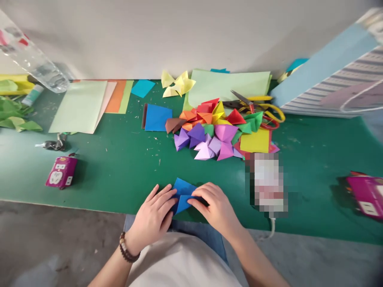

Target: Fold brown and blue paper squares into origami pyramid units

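A folded blue paper point(183, 192) lies on the green table point(119, 175) near its front edge. My left hand point(155, 215) rests on the paper's left side, fingers stretched and pressing down on it. My right hand point(214, 205) covers the right side, fingertips pinching a fold of the same blue paper. A bead bracelet sits on my left wrist. Behind the hands lies a pile of folded paper shapes point(218, 129) in purple, orange, red, green and yellow.
A blue paper square point(157, 117), pastel sheets point(80, 104) and yellow-handled scissors point(257, 105) lie further back. A purple box point(61, 172) and keys point(54, 144) sit at left, another purple box point(366, 195) at right. A plastic bottle point(32, 59) leans at top left.
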Tool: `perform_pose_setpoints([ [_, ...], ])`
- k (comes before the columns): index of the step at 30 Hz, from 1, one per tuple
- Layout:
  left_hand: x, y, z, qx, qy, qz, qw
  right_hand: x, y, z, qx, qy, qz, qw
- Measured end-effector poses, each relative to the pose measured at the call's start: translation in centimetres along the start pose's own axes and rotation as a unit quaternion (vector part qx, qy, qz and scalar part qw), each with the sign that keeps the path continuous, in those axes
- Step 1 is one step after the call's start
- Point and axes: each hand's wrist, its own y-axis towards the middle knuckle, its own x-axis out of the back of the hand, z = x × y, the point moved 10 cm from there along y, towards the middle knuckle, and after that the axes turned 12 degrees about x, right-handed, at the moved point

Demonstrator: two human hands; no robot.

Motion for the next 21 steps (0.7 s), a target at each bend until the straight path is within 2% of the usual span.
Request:
perform_pose_setpoints([
  [6, 0.7, -0.1, 1.0, 0.033, -0.070, -0.052, 0.996, -0.2, 0.7, -0.8, -0.042, -0.058, 0.014, 0.997],
  [12, 0.2, 0.1, 0.9, 0.054, -0.016, -0.080, 0.995, -0.6, 1.7, -1.1, -0.054, -0.139, 0.044, 0.988],
  [15, 0.1, 0.1, 1.0, 0.068, 0.000, -0.093, 0.993, -0.9, 1.9, -1.3, -0.064, -0.149, 0.066, 0.985],
  [21, -0.1, 0.3, 0.8, 0.052, 0.014, -0.088, 0.995, -0.9, 2.2, -1.5, -0.085, -0.152, 0.083, 0.981],
])
